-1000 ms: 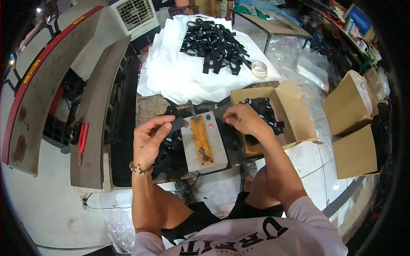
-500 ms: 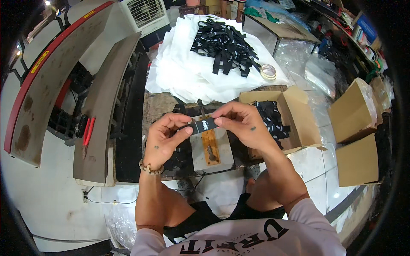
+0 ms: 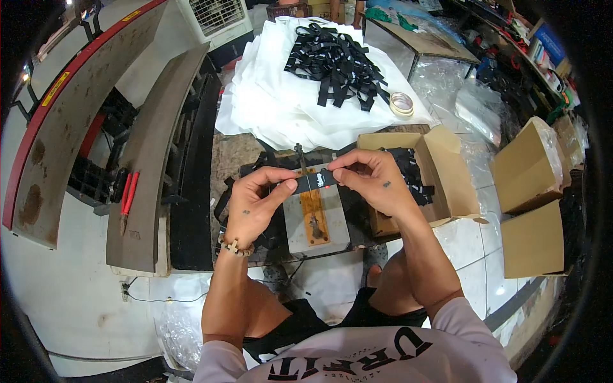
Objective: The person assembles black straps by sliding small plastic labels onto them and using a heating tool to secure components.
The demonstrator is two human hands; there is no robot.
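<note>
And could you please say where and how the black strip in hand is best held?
Probably pinch the black strip near both ends: left hand from the left, right hand from the right. It looks thin and flat and runs crosswise between the hands, so that leaves its middle uncovered.

Floor: white glossy tile (image 3: pixel 460 246), 4 o'clock, dark joints, bright light reflection near dark strip. Centre: low worn wooden counter (image 3: pixel 233 153). 1 o'clock: side table (image 3: pixel 428 41), brown top, dark legs. 2 o'clock: crowded shelf (image 3: pixel 504 41) toward rim; clear plastic sheeting (image 3: pixel 479 112) below. 11 o'clock: white unit (image 3: pixel 211 16), dark grille. 10 o'clock: large curved-looking panel (image 3: pixel 83 115), red edge, rust-brown stains; small bright lamps (image 3: pixel 27 69) beyond. 9 o'clock: long grey-brown board (image 3: pixel 143 185).
</note>
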